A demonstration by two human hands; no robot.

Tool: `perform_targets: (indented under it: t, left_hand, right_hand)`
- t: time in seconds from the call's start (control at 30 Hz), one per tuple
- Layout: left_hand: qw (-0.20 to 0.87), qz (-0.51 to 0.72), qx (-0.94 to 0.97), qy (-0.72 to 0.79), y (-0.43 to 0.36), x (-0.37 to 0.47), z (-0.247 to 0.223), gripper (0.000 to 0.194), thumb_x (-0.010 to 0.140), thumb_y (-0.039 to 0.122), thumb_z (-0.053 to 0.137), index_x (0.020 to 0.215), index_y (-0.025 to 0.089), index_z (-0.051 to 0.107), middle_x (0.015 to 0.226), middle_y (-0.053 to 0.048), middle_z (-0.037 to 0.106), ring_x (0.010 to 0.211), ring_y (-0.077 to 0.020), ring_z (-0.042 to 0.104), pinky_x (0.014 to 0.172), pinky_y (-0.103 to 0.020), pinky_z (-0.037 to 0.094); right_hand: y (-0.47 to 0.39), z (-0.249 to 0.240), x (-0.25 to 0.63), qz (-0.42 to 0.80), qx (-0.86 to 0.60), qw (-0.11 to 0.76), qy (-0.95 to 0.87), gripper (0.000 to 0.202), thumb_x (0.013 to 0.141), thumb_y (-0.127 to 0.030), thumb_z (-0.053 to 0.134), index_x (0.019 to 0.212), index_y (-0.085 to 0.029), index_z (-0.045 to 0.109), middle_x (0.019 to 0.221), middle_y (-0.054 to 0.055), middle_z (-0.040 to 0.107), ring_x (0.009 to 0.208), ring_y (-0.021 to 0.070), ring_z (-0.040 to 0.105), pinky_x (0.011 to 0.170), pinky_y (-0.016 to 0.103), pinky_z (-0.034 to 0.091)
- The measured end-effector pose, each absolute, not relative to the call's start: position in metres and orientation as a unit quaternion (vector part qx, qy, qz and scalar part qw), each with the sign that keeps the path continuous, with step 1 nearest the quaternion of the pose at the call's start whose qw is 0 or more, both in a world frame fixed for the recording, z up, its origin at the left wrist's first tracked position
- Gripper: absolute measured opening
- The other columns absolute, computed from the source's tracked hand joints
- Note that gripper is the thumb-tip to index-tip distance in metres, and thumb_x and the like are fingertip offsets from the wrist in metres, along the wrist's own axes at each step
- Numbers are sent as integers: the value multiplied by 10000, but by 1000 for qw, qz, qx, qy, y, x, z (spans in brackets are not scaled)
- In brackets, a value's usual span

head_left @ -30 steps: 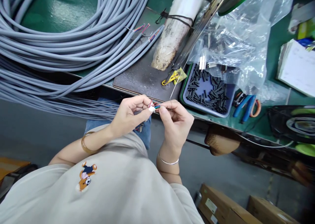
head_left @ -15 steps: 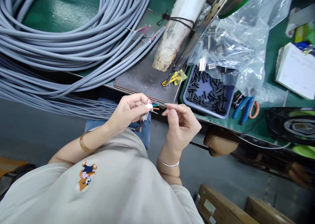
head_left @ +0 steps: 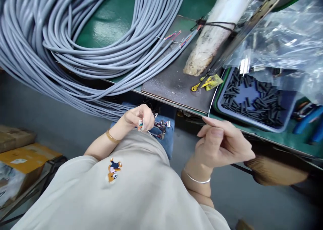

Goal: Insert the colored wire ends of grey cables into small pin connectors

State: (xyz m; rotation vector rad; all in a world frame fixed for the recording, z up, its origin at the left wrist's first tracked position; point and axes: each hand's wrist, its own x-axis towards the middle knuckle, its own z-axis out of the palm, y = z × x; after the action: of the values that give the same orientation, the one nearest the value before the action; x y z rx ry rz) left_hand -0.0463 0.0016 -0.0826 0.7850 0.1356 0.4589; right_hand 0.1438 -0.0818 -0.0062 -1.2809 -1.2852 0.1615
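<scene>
My left hand (head_left: 142, 117) is closed in front of my body, pinching a cable end with thin coloured wires (head_left: 140, 124). A pale strand sticks out below its fingers. Just right of this hand, several wired connectors (head_left: 161, 127) lie on my lap. My right hand (head_left: 222, 140) is raised at the table's front edge, thumb against the curled fingers; whatever it pinches, if anything, is too small to make out. It is apart from the left hand and nearest the blue tray (head_left: 252, 120) of short black sleeves.
Grey cables (head_left: 108, 60) lie coiled on the green table at left, some hanging over its edge. A dark board (head_left: 174, 85) carries yellow snips (head_left: 202, 83). Further right are a wrapped white roll (head_left: 217, 28), plastic bags (head_left: 282, 44) and blue-handled pliers (head_left: 308, 119).
My hands have moved apart: the left has drawn down toward my body and turned with the wires, the right has gone right. The view has shifted left.
</scene>
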Motion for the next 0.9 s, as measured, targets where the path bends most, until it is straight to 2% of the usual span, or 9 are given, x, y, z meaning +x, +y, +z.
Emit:
perform_targets:
  t: [0.23,0.4,0.47,0.53,0.67,0.8,0.9]
  left_hand:
    - [891,242,381,45,-2,-52,-79,565,607,617,821,372,207,512,302,-40,435,255,-137,426,304,-268,328]
    - [857,313,328,247,-8,-46,-47,367,684,436,873,679,181,609,503,13,559,369,-63,438,350,-167,242]
    - [833,335,321,301,-11,-40,-31,349,689,358,881,726,173,587,563,28,574,400,-41,427,365,-147,200]
    - [817,348,326,324,-14,-34,-20,371,691,352,880,732,170,560,591,38,571,404,-25,395,370,-148,186]
    - [793,359,370,325,-21,-26,-13,337,767,364,844,744,158,578,598,49,551,411,-5,345,387,-147,235]
    - [770,376,405,319,-26,-22,-15,318,796,363,830,748,152,597,627,41,564,463,-20,434,439,-146,339]
    - [763,374,415,326,-27,-21,-15,311,798,377,827,781,155,610,625,46,557,492,-33,476,472,-149,388]
  right_hand:
    - [-88,-3,142,64,-564,577,-587,177,954,-298,639,1021,-290,804,547,-40,574,433,110,501,420,268,317]
    - [-87,2,139,91,-586,550,-588,164,939,-236,669,1010,-296,804,626,-33,625,501,95,508,470,261,337]
    - [-85,4,138,128,-613,523,-578,126,926,-246,695,986,-277,801,690,-21,659,523,91,488,484,265,339]
    - [-83,4,139,175,-623,501,-574,108,908,-271,721,985,-258,795,755,-12,680,516,78,439,499,270,355]
    - [-79,4,140,262,-610,481,-572,121,872,-263,746,983,-233,782,838,-11,695,483,45,321,489,269,324]
    - [-76,6,137,300,-606,487,-553,49,871,-210,718,884,-219,765,818,-25,670,486,31,298,486,261,280]
    - [-74,6,135,315,-609,490,-538,82,874,-206,698,803,-204,737,781,-28,643,494,34,309,481,256,255]
